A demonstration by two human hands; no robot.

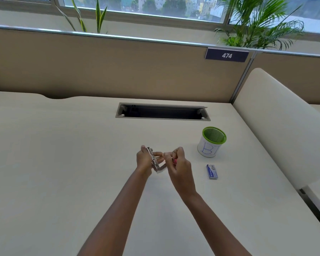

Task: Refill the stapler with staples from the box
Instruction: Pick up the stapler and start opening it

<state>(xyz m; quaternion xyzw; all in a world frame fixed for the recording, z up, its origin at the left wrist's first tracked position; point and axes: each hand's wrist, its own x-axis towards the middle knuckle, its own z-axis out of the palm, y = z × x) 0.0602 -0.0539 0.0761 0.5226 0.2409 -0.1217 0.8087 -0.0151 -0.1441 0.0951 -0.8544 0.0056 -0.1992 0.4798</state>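
My left hand [145, 159] grips a small metal stapler [153, 159], held tilted above the desk with its metal channel facing me. Right beside it, my right hand [176, 161] has its fingers curled around a small pink part [174, 160], mostly hidden in the fist; whether it belongs to the stapler I cannot tell. The two hands nearly touch at the fingertips. A small blue staple box [211, 171] lies flat on the desk to the right of my right hand, apart from both hands.
A green-rimmed mesh cup [211, 142] with a white label stands behind the staple box. A cable slot [163, 111] is cut into the pale desk [63, 154] further back. A beige partition runs behind, and a white divider [284, 126] borders the right side.
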